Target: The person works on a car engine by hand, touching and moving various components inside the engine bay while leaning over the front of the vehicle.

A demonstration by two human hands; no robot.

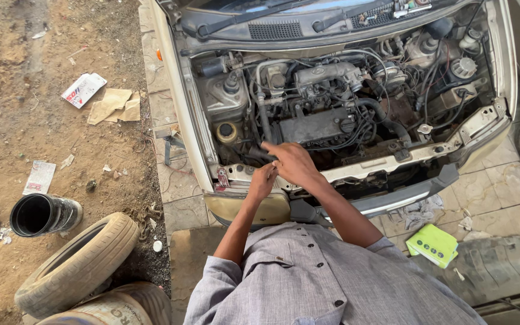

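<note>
I've got both hands together over the engine bay (332, 114) front edge: right hand (293, 164) fingers extended, left hand (263, 180) curled; I can't tell what either grips.

The person wears a light grey shirt (326, 283) of thin, slightly creased cloth. Its sleeves (212, 289) are rolled above the elbows, leaving both forearms bare. A buttoned front runs down the middle, with 2 small dark buttons showing.
</note>
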